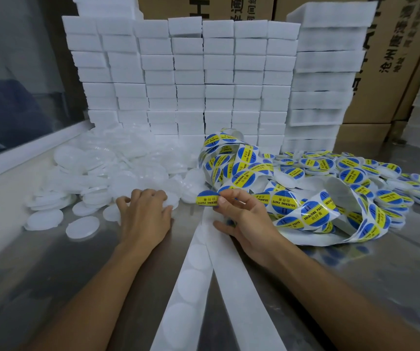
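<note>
**Meanwhile, one label off its strip, one hand on the lids**

Leftmost, a heap of plain white lids [95, 173] spread over the steel table [47, 279], some stacked, some lying loose and flat near the edge. The left hand [144, 216] lay palm down at the near side of that heap. Its fingers were spread and only slightly bent, their tips resting on one white lid [172, 202] without gripping it.

Just to the right, the round blue-and-yellow sticker [207, 198], printed "soldering paste", was pinched at its right edge between the thumb and forefinger of the right hand [244, 221]. It hung above the table, close beside the lid under the left fingers but not touching it. The right hand's other fingers were curled toward the paper below.

Two lengths of bare white backing strip [193, 279] ran from under that hand toward the camera. Behind and to the right of it, the label strip [252, 171] lay in a loose tangle, still full of stickers.

Further right, the labelled lids [355, 171] sat in a low pile. White foam blocks [191, 79] stood in tall stacks along the back, with cardboard boxes [393, 62] behind them at the far right.
</note>
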A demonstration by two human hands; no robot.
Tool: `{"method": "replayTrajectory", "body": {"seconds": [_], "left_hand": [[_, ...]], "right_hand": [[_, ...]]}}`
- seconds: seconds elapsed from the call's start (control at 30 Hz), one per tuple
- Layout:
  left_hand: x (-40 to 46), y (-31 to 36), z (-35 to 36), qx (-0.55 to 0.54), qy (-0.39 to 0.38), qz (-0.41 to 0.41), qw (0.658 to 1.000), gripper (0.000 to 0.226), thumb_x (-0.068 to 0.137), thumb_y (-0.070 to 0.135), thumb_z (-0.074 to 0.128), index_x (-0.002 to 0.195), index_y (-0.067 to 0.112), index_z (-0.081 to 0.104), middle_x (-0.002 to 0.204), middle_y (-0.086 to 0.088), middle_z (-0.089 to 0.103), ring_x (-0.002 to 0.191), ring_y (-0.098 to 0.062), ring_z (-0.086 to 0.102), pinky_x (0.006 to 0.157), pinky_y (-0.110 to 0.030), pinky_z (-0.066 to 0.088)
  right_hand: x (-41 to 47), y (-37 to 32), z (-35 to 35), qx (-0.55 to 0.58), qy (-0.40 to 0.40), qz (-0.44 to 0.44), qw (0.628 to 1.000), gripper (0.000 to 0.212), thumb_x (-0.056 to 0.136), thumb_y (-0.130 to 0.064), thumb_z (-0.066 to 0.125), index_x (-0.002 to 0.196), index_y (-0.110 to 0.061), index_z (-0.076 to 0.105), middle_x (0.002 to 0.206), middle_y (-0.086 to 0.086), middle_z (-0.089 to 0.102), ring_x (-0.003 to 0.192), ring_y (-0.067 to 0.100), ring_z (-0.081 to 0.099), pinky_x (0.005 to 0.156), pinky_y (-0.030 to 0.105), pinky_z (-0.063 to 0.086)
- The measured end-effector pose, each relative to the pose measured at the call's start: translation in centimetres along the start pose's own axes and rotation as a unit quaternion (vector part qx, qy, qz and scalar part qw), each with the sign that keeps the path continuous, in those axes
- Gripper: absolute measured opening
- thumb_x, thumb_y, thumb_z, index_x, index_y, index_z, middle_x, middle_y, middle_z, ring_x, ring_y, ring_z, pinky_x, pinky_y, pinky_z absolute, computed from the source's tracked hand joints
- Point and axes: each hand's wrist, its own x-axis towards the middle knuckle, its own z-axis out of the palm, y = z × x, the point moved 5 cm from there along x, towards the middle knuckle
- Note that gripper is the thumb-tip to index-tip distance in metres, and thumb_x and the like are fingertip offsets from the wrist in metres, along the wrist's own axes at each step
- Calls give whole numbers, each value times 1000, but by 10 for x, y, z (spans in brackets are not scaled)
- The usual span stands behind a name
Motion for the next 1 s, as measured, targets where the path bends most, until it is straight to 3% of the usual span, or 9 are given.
{"method": "replayTrajectory", "body": {"seconds": [0.13,0.3,0.4,0.47,0.53,0.63,0.73,0.8,1.0], "left_hand": [[0,3,-9,-32,50,18,998,5,92,12,59,94,11,63,92,-7,64,83,-32,55,72,-38,26],[-4,12,-34,-207,146,5,967,10,94,8,59,96,3,67,97,-17,57,74,-37,58,56,-44,49],[-10,24,-46,-256,162,43,952,14,99,17,51,101,9,63,66,-8,60,55,-30,56,49,-36,46],[-14,30,-49,-334,155,9,930,9,100,22,50,98,18,58,55,1,59,48,-18,56,46,-28,43],[-15,36,-46,-452,117,-46,883,7,98,23,53,91,24,55,59,3,66,50,-13,61,53,-29,52],[-14,40,-39,-606,37,-132,784,5,89,21,60,86,24,59,72,-2,73,57,-24,66,63,-38,60],[-14,34,-34,-692,8,-198,694,4,80,20,60,81,17,62,74,-6,72,58,-30,67,61,-38,59],[-12,30,-32,-720,5,-227,656,6,82,15,60,79,12,64,72,-10,68,58,-31,67,60,-37,58],[-13,25,-20,-680,-17,-269,681,20,90,-2,58,93,17,59,75,-15,70,64,-23,72,61,-30,59]], "right_hand": [[-1,-2,-2,5,11,-9,1000,16,90,-14,68,85,-28,71,91,-2,74,91,12,65,100,54,50],[-1,-5,-2,8,6,-20,1000,13,89,-16,70,88,-29,70,103,-2,73,101,15,66,98,53,48],[-1,-6,-1,8,2,-26,1000,13,90,-17,69,84,-29,68,108,3,69,102,14,66,95,51,51],[-1,-6,0,7,1,-26,1000,13,91,-17,68,84,-28,67,115,9,67,106,16,65,94,50,52],[-1,-7,0,13,0,-28,1000,15,91,-16,68,82,-28,67,110,7,67,108,16,62,94,49,52],[-1,-9,-2,31,-5,-25,999,19,90,-16,68,78,-31,70,101,-1,66,103,13,60,95,50,53],[2,-9,-7,47,-4,-11,999,16,90,-16,69,80,-28,72,96,-5,71,101,12,60,97,52,51],[4,-9,-10,59,1,-3,998,13,89,-16,69,82,-27,72,94,-5,73,101,12,61,97,52,51],[7,-10,-16,70,9,11,997,10,87,-17,71,85,-26,75,103,1,74,104,16,65,94,53,52]]}}
